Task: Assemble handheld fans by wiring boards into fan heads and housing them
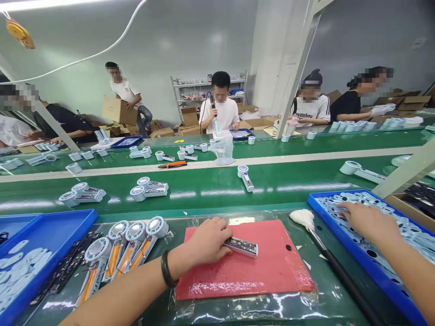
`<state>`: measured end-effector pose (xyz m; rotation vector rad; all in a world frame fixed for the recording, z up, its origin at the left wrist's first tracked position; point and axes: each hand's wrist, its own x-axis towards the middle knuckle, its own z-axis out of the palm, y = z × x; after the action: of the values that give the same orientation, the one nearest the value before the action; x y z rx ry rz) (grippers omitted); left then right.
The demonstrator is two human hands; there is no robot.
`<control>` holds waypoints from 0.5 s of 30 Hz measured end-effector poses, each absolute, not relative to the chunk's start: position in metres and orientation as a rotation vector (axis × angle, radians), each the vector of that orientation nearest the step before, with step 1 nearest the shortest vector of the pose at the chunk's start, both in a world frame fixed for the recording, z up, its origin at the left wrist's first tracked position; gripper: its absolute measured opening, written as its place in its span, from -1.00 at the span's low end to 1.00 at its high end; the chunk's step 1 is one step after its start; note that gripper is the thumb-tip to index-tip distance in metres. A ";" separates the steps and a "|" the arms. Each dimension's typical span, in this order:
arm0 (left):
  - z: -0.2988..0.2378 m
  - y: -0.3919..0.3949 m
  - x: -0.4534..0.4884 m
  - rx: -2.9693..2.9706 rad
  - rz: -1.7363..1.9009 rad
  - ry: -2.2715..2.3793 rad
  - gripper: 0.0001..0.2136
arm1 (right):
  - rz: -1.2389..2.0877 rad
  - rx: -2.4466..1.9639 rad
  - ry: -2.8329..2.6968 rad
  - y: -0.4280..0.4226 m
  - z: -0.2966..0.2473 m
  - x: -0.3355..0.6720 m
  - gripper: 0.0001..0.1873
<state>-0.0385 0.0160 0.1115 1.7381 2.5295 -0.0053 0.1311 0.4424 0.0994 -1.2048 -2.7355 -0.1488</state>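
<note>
My curled left hand [209,241] grips the fan [242,247]; three o'clock from the mat [278,267], my right hand [372,222], hold unclear, seemingly picks parts [358,197], needing a light pinch.

Factory workshop with green conveyor [210,186] and co-workers [227,113]

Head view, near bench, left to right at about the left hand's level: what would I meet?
Left blue tray, black strips, group of round-headed units, left hand, held unit, black-handled tool, right blue tray. I left out what overlaps.
</note>
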 end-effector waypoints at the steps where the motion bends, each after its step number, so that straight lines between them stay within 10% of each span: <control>1: 0.112 0.016 -0.039 1.734 -0.008 2.536 -0.75 | -0.107 -1.203 -2.749 0.443 0.102 0.130 -0.62; 15: 0.098 0.013 -0.066 1.855 0.279 2.446 -0.77 | 0.078 -1.361 -2.616 0.435 0.123 0.128 -0.70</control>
<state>-0.0658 0.0126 0.0978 1.8545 2.4463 0.2788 0.1277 0.4350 0.1228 -1.3612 -2.6165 0.0777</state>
